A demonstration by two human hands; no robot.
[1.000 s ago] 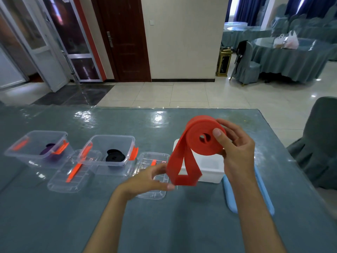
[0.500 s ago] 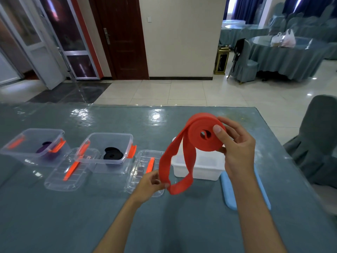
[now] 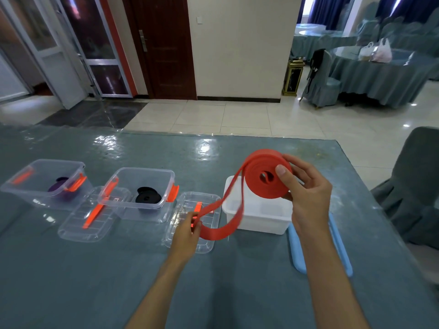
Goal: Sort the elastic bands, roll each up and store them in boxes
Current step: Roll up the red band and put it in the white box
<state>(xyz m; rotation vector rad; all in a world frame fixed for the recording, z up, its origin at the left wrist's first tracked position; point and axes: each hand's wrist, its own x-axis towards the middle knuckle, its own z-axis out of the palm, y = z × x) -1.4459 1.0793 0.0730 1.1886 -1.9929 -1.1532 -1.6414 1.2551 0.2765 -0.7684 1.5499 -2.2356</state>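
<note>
A partly rolled red elastic band [image 3: 259, 184] hangs in the air above the white box [image 3: 257, 216]. My right hand [image 3: 306, 193] grips the coiled part, thumb on its face. My left hand [image 3: 187, 231] pinches the loose loop of the same band, low and to the left, over a clear lid [image 3: 190, 233]. A clear box [image 3: 140, 193] holds a rolled black band [image 3: 148, 198]. Another clear box [image 3: 42, 181] at far left holds a rolled purple band [image 3: 59, 188].
A second clear lid [image 3: 88, 217] with an orange clip lies between the two clear boxes. A light blue lid [image 3: 342, 248] lies right of the white box. A covered chair [image 3: 413, 186] stands at the table's right edge. The near table is bare cloth.
My left hand has slid down and left along the loose loop, pulling it longer and flatter. The coil in my right hand has stayed in about the same place.
</note>
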